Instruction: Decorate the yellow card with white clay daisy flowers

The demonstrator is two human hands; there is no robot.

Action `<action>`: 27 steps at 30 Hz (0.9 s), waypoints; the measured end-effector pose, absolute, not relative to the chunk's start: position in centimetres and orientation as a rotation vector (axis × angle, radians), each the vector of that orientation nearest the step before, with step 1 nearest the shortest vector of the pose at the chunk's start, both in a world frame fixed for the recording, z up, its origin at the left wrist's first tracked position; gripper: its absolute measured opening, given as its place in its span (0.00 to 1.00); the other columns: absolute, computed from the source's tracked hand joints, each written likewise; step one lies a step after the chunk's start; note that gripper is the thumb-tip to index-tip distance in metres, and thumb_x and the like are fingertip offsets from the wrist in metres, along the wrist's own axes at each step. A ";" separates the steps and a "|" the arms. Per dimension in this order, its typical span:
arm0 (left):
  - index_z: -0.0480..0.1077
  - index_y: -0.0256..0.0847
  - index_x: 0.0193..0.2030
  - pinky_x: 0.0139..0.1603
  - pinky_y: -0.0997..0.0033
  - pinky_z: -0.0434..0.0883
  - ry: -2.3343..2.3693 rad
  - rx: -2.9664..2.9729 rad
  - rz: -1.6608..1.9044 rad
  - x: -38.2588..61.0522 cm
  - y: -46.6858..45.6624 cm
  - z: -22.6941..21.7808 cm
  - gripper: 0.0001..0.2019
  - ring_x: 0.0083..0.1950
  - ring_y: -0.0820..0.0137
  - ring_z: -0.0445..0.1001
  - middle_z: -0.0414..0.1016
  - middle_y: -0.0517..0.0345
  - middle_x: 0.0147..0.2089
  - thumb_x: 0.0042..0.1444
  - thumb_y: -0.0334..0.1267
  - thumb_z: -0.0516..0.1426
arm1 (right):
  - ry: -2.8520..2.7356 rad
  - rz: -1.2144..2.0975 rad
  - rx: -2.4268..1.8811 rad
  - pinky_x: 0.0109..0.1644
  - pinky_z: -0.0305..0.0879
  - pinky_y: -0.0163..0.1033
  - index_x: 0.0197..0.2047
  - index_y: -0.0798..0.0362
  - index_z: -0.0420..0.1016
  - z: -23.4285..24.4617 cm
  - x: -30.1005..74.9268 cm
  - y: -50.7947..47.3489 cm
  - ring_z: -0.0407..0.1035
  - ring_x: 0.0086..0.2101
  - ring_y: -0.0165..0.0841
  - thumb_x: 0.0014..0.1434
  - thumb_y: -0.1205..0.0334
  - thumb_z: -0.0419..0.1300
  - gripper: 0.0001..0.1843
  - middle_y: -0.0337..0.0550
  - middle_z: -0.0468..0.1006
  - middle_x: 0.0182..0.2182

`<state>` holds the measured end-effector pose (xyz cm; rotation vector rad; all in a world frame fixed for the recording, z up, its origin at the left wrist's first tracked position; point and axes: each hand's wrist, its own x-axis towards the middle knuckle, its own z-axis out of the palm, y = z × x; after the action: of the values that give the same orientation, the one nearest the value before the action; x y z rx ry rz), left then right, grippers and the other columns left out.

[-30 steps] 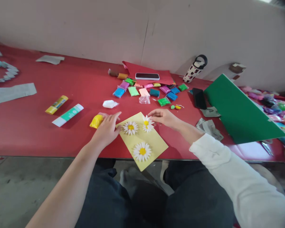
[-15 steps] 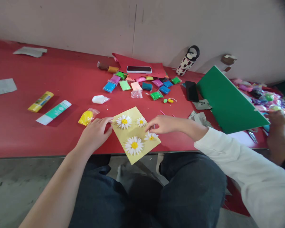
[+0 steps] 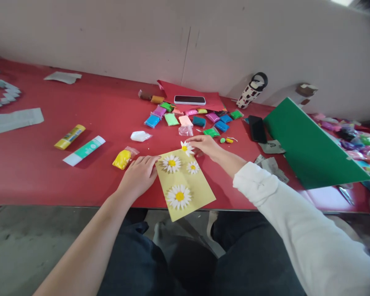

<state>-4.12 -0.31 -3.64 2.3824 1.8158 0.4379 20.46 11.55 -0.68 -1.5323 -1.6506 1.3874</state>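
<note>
A pale yellow card (image 3: 200, 191) lies at the table's front edge, its lower corner jutting over. On it sit three white paper daisies with yellow centres: a large daisy (image 3: 179, 197) low, a medium daisy (image 3: 172, 163) at upper left and a small daisy (image 3: 193, 167) at right. My left hand (image 3: 139, 174) grips the card's upper left corner, fingers together. Another daisy (image 3: 187, 148) is pinched in the fingertips of my right hand (image 3: 205, 146), over the card's top edge.
A glue stick (image 3: 70, 137), a white and green tube (image 3: 84, 151) and a yellow clay packet (image 3: 123, 159) lie left. Several clay packets (image 3: 172, 119) and a phone (image 3: 189, 100) are behind. At right are a dark phone (image 3: 257, 129), a green board (image 3: 314, 148) and a bottle (image 3: 251, 92).
My right hand has lifted the daisy from the card's right side and carried it to the top edge. My left hand stays at the card's corner. The view has shifted.
</note>
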 end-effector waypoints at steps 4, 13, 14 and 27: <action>0.66 0.39 0.59 0.59 0.53 0.66 1.790 2.358 0.460 -4.4 -0.3 -3.7 0.19 0.58 0.56 0.69 0.73 0.49 0.57 0.63 0.38 0.47 | -1.624 1.487 -1.536 0.29 0.76 0.34 0.42 0.54 0.78 -1.5 20.6 12.0 0.75 0.26 0.29 0.58 0.62 0.63 0.09 0.44 0.82 0.31; 0.65 0.42 0.59 0.60 0.51 0.65 1.758 2.301 0.461 -4.7 0.0 -3.6 0.19 0.60 0.55 0.67 0.72 0.50 0.58 0.63 0.38 0.47 | -1.755 1.423 -1.589 0.24 0.70 0.30 0.44 0.53 0.79 -1.2 23.2 11.0 0.78 0.30 0.33 0.55 0.56 0.64 0.15 0.50 0.83 0.41; 0.65 0.42 0.59 0.60 0.51 0.65 1.756 2.301 0.456 -4.7 0.0 -3.6 0.19 0.60 0.55 0.67 0.72 0.50 0.59 0.63 0.38 0.47 | -1.782 1.402 -1.596 0.23 0.69 0.30 0.44 0.53 0.79 -1.1 23.5 10.7 0.78 0.30 0.32 0.56 0.56 0.64 0.14 0.49 0.83 0.41; 0.65 0.42 0.59 0.60 0.51 0.65 1.751 2.303 0.438 -4.9 0.3 -3.6 0.18 0.58 0.56 0.68 0.72 0.50 0.57 0.63 0.39 0.47 | -2.523 0.545 -1.387 0.51 0.66 0.44 0.52 0.45 0.77 -0.9 24.9 11.3 0.70 0.49 0.39 0.59 0.69 0.55 0.20 0.44 0.75 0.52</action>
<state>-4.90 0.33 -3.64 2.3031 1.7509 0.4379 24.89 11.32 -0.94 -1.3867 -2.5230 0.5455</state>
